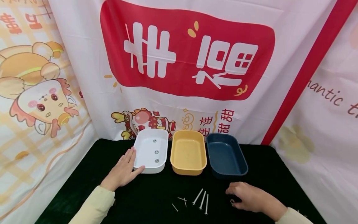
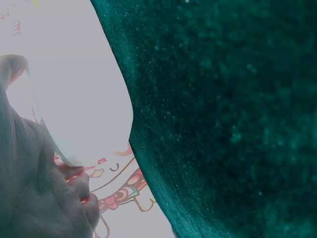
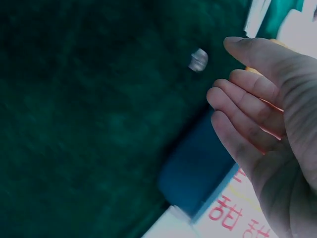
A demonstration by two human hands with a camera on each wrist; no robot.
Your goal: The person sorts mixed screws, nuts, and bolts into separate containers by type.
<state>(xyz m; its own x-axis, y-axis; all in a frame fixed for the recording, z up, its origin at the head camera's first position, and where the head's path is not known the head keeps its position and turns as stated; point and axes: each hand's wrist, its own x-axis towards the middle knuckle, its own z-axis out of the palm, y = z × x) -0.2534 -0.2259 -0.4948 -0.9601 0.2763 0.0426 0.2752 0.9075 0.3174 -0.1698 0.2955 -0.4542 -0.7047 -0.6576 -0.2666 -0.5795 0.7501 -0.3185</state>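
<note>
My left hand rests against the near left corner of the white tray, fingers straight along its side and thumb at the front rim. Three metal nuts lie in a row inside that tray. Low over the dark green cloth, my right hand hovers with fingers gently bent and thumb apart. A single metal nut lies on the cloth just beyond its fingertips in the right wrist view. From the head view this loose nut appears between thumb and fingers.
A yellow tray and a dark blue tray stand right of the white one, against a printed cloth backdrop. Three long bolts lie in front, beside several thin small screws. Small metal pieces show near the right sleeve.
</note>
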